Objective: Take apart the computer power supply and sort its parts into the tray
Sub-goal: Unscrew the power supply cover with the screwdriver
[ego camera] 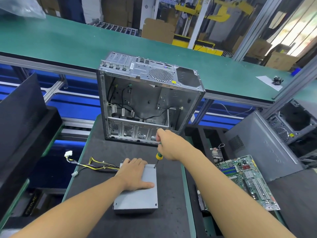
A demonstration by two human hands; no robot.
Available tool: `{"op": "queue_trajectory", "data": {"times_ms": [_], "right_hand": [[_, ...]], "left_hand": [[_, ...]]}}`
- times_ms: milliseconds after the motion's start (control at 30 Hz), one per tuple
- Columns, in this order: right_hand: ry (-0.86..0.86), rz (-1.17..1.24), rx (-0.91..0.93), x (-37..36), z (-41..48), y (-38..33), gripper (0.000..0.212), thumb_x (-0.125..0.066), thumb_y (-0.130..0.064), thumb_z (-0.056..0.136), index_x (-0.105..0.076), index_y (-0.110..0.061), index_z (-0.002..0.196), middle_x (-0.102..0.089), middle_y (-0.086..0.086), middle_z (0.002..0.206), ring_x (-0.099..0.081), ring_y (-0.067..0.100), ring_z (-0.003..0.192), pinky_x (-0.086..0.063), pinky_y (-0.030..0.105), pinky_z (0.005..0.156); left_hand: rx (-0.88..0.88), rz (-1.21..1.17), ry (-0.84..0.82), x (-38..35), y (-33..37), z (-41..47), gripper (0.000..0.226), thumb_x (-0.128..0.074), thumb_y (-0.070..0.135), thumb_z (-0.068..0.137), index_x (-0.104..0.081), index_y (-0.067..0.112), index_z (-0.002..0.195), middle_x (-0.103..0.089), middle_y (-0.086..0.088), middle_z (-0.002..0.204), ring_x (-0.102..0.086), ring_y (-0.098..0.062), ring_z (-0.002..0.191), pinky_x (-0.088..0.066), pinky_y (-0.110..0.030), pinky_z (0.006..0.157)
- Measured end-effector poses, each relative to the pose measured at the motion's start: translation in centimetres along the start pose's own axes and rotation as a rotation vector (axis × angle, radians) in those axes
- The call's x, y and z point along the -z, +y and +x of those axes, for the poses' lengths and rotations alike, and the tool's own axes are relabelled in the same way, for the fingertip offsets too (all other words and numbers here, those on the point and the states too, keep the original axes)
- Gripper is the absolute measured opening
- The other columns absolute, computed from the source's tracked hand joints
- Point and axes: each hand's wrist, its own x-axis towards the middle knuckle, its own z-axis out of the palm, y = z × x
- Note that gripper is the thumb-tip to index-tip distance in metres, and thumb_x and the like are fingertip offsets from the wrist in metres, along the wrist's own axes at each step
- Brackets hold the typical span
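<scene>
Left hand (135, 174): my fingers lie flat on the grey metal power supply box (137, 194).
Right hand (169, 146): my fingers grip the green-and-yellow screwdriver (158, 156), tip at the box's far right corner.

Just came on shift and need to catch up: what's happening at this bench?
A person is working on the grey power supply lying on the dark mat. Their left hand presses flat on its top, and their right hand grips a green-and-yellow screwdriver with its tip at the cover's far right corner. The cover is not yet off. Its cable bundle trails left. An open computer case stands behind, and a motherboard lies to the right.
</scene>
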Motion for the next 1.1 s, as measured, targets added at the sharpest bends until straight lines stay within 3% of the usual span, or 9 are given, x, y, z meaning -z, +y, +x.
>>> {"op": "queue_trajectory", "data": {"times_ms": [100,233,367,467,600,800,1000,1100], "right_hand": [[-0.018,0.003,0.03,0.1,0.0,0.0,0.022,-0.051,-0.012,0.088,-0.046,-0.018,0.109,-0.047,0.005,0.111,-0.044,0.03,0.1,-0.036,0.036,0.076],[-0.025,-0.059,0.015,0.0,-0.2,-0.1,0.019,-0.052,-0.022,0.09,-0.044,-0.02,0.107,-0.044,0.003,0.11,-0.045,0.03,0.1,-0.041,0.039,0.079],[0.11,-0.213,0.001,-0.3,-0.4,-0.4,0.027,-0.035,-0.039,0.103,-0.04,-0.015,0.113,-0.049,0.006,0.107,-0.053,0.033,0.081,-0.039,0.039,0.069],[0.106,-0.213,0.019,-0.3,-0.2,-0.5,0.019,-0.037,-0.031,0.105,-0.039,-0.013,0.11,-0.054,0.009,0.105,-0.049,0.032,0.077,-0.04,0.039,0.068],[0.049,-0.113,0.015,0.0,0.1,-0.5,0.018,-0.041,-0.018,0.1,-0.044,-0.013,0.117,-0.052,0.009,0.114,-0.049,0.033,0.084,-0.048,0.044,0.08],[0.025,-0.072,0.047,-0.1,0.1,0.2,0.024,-0.051,-0.019,0.089,-0.046,-0.021,0.113,-0.046,0.004,0.116,-0.045,0.028,0.098,-0.038,0.037,0.076],[0.037,-0.147,0.054,-0.3,-0.3,0.0,0.026,-0.048,-0.03,0.094,-0.044,-0.02,0.117,-0.042,0.003,0.11,-0.042,0.029,0.091,-0.043,0.041,0.077],[0.103,-0.201,0.052,-0.5,-0.4,-0.1,0.026,-0.037,-0.033,0.103,-0.04,-0.014,0.119,-0.038,0.005,0.099,-0.05,0.033,0.082,-0.04,0.04,0.068]], "left_hand": [[0.003,-0.009,-0.01,0.1,-0.1,0.0,0.105,-0.037,0.095,0.065,-0.038,0.025,0.143,-0.047,0.009,0.133,-0.042,-0.015,0.124,-0.027,-0.039,0.104],[-0.005,-0.001,-0.017,0.1,0.0,0.0,0.104,-0.037,0.095,0.064,-0.04,0.024,0.141,-0.047,0.008,0.132,-0.042,-0.016,0.123,-0.028,-0.04,0.103],[-0.012,0.009,-0.01,0.0,-0.1,0.1,0.105,-0.035,0.096,0.065,-0.04,0.024,0.14,-0.047,0.008,0.131,-0.043,-0.016,0.123,-0.028,-0.04,0.103],[-0.01,0.012,-0.018,-0.2,-0.2,0.2,0.105,-0.034,0.097,0.065,-0.039,0.024,0.141,-0.047,0.009,0.13,-0.043,-0.015,0.122,-0.028,-0.04,0.102],[0.001,0.005,-0.012,-0.4,-0.3,0.3,0.107,-0.032,0.098,0.064,-0.038,0.025,0.142,-0.047,0.01,0.132,-0.043,-0.014,0.123,-0.028,-0.04,0.102],[0.033,0.041,-0.001,-0.3,0.1,0.1,0.106,-0.032,0.097,0.066,-0.036,0.026,0.144,-0.045,0.008,0.138,-0.04,-0.017,0.127,-0.028,-0.041,0.103],[0.14,-0.006,0.008,-1.0,0.7,-1.3,0.105,-0.032,0.093,0.074,-0.012,0.032,0.158,-0.011,0.016,0.164,-0.01,-0.013,0.15,-0.006,-0.044,0.12],[0.152,-0.004,0.032,-1.1,0.9,-1.6,0.104,-0.028,0.092,0.075,-0.01,0.034,0.159,-0.02,0.015,0.162,-0.016,-0.014,0.148,-0.004,-0.043,0.121]]}}
